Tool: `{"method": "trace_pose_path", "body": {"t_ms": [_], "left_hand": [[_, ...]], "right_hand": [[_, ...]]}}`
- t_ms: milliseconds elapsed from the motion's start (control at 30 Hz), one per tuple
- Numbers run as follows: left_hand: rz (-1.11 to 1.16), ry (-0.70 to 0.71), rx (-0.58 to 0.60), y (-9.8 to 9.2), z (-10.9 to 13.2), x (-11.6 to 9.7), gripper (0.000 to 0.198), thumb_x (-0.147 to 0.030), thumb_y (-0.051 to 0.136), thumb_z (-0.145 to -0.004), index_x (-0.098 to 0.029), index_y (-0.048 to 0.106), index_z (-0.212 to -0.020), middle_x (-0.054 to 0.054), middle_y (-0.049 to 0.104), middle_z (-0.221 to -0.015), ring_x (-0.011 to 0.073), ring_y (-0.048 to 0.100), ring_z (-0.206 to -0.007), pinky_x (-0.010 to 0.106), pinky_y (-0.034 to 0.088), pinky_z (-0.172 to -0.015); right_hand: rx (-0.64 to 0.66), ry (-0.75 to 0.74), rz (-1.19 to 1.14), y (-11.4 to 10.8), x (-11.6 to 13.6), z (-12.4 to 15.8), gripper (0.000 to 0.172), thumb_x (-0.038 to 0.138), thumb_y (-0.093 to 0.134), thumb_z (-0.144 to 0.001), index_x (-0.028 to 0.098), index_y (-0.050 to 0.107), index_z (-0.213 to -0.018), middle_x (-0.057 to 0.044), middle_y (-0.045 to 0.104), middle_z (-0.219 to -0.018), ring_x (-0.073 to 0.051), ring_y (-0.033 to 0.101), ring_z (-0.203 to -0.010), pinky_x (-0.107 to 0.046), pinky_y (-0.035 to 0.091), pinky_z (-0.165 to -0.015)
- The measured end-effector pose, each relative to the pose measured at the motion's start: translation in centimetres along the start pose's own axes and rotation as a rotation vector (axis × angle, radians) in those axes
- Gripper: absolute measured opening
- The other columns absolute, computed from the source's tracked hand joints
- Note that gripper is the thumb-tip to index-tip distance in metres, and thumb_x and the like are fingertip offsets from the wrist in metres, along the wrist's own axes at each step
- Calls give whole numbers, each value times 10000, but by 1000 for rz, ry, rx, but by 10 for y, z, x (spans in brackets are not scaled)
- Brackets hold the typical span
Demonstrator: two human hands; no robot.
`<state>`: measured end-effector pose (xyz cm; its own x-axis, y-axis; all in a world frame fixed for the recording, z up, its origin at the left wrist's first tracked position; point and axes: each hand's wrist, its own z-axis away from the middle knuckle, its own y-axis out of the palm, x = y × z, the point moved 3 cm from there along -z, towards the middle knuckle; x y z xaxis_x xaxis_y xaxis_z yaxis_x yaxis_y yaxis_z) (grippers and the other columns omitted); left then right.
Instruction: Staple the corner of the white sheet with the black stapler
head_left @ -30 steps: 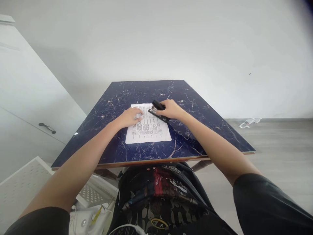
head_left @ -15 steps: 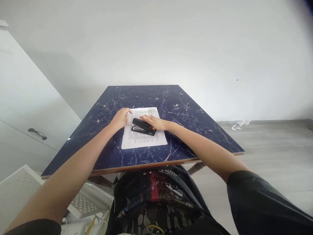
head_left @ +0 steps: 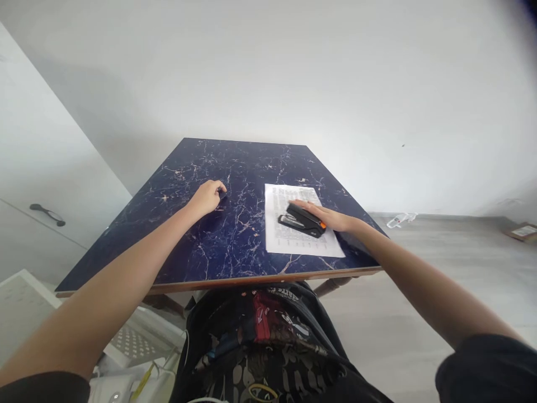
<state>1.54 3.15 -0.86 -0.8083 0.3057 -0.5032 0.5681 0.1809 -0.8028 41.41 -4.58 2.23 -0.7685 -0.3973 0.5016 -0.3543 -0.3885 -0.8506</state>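
Note:
A black stapler with an orange part near its right end lies on printed paper sheets on the right half of the table. My right hand lies flat on the sheets along the stapler's far side, with fingers stretched out to the left. It is open, and the stapler partly rests against it; how firmly they touch cannot be told. On the bare tabletop to the left, my left hand rests with loosely bent fingers and a gap between thumb and forefinger. Nothing shows in it, so it is open.
The dark blue marbled table stands against a pale wall. A white cabinet with a dark handle is at the left. White perforated furniture stands low beside my legs. A clear plastic item lies on the floor at the right.
The sheets and the stapler have slid to the right across the table with my right hand. My left hand has stayed near its place and no longer touches the paper.

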Motion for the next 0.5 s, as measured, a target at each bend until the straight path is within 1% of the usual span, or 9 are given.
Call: {"method": "trace_pose_path", "body": {"t_ms": [100, 167, 233, 300, 333, 367, 400, 467, 500], "left_hand": [[14, -1, -12, 0, -2, 1, 343, -50, 513, -801, -228, 765, -951, 124, 699, -1050, 303, 660, -1044, 453, 513, -1035], [32, 7, -22, -1, -3, 2, 336, -58, 509, -802, -230, 762, -941, 117, 699, -1036, 292, 661, -1025, 448, 517, -1036], [55, 10, -42, -3, -4, 5, 332, -67, 499, -806, -226, 757, -941, 111, 700, -1039, 283, 666, -1013, 447, 522, -1035], [81, 0, -71, -6, -6, 10, 333, -63, 486, -799, -219, 746, -935, 109, 705, -1062, 276, 676, -1022, 443, 526, -1036], [91, -8, -85, -8, -7, 13, 334, -57, 478, -792, -215, 739, -930, 109, 707, -1078, 272, 682, -1033, 439, 527, -1038], [99, -18, -99, -10, -8, 16, 335, -51, 471, -785, -210, 731, -922, 109, 709, -1092, 269, 688, -1039, 437, 528, -1038], [106, -27, -111, -13, -8, 19, 334, -45, 465, -777, -206, 724, -915, 110, 711, -1100, 265, 694, -1038, 435, 528, -1039], [120, -30, -130, -19, -10, 25, 331, -43, 461, -761, -199, 714, -905, 108, 714, -1101, 257, 705, -1021, 437, 528, -1039], [130, -27, -138, -23, -11, 28, 330, -46, 465, -750, -198, 714, -903, 106, 715, -1102, 254, 708, -1012, 436, 528, -1038]], "right_hand": [[-25, 36, -17, -6, -21, 18, 789, 747, 111, -1028, 381, 395, -1668, 62, 420, -1693, -326, 414, -1555, -494, 395, -1271], [-89, 14, -49, -10, -34, 15, 836, 764, 71, -1020, 356, 504, -1608, 20, 472, -1668, -339, 479, -1511, -523, 448, -1222], [-246, 3, -63, -19, -48, -2, 888, 759, 31, -1022, 308, 624, -1505, -39, 531, -1627, -346, 517, -1477, -541, 451, -1207], [-413, 24, 2, -29, -61, -27, 879, 759, 82, -1032, 258, 677, -1440, -100, 568, -1589, -354, 514, -1474, -539, 408, -1230], [-452, 37, 65, -32, -66, -42, 851, 765, 153, -1033, 233, 680, -1435, -123, 553, -1598, -362, 490, -1491, -535, 378, -1248], [-452, 35, 126, -33, -70, -57, 832, 762, 209, -1033, 212, 652, -1472, -133, 483, -1653, -367, 425, -1537, -528, 328, -1277], [-425, 43, 175, -32, -73, -73, 834, 761, 240, -1030, 196, 598, -1529, -134, 380, -1717, -372, 329, -1591, -525, 268, -1303], [-321, 82, 250, -26, -76, -101, 888, 778, 273, -1014, 179, 437, -1649, -133, 187, -1786, -384, 144, -1647, -539, 157, -1330], [-271, 111, 279, -22, -78, -112, 922, 789, 270, -1005, 172, 360, -1685, -139, 134, -1794, -389, 89, -1654, -549, 118, -1333]]}}
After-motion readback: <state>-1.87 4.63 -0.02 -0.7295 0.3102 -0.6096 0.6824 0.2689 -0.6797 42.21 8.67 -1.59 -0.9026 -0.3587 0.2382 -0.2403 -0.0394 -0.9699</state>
